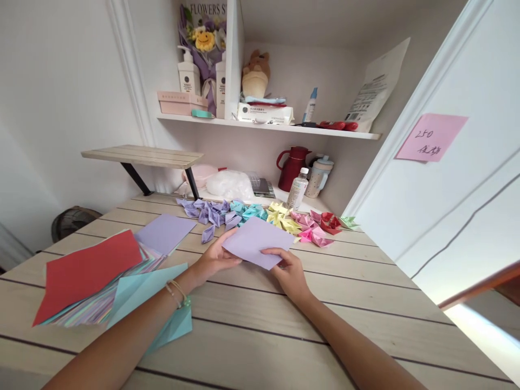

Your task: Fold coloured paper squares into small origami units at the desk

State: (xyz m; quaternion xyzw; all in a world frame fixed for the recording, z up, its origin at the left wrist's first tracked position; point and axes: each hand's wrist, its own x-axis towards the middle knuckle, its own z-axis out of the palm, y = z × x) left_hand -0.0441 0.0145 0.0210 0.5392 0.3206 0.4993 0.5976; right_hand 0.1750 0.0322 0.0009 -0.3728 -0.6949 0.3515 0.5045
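A flat purple sheet of paper [254, 238] is held above the table between my two hands. My left hand [219, 254] grips its left corner, fingers behind the sheet. At the lower right edge, my right hand [288, 271] pinches it, with fingers on top and the rest underneath. Folded paper pieces lie in a row beyond the sheet: purple ones [215, 211], blue ones [247, 210], yellow ones [280, 216], pink ones [312, 233] and red ones [330, 222].
To the left lies a fanned paper stack topped by a red sheet [93, 268], with a purple sheet [166, 233] and blue sheets [173, 327] beside it. A small raised shelf [142, 155], a plastic bottle [298, 189] and a red jug [293, 168] stand at the back.
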